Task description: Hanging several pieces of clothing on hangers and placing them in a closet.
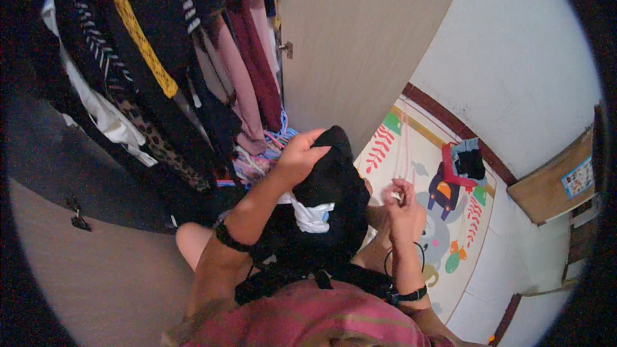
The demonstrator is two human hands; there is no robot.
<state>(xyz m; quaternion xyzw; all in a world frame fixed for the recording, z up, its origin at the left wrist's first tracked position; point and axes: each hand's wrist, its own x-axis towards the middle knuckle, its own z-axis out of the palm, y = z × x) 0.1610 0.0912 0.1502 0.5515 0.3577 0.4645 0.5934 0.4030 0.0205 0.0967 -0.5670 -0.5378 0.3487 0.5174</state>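
Observation:
My left hand [303,156] grips the upper part of a black cloth garment [332,173] that lies over my lap. A crumpled white cloth [313,217] with a bit of blue shows against the black fabric. To the right, clear of the garment, my right hand [402,197] has its fingers curled at the lower end of a thin pale pink thing [406,140]. That thing is blurred, and its full shape cannot be made out.
Clothes [246,67] hang in an open wardrobe at the left, above a pile of colourful plastic hangers [260,159]. A wardrobe door [356,38] stands ahead. At the right, a red basket [449,168] holding dark cloth stands on a patterned play mat [443,260], near the white wall [511,62].

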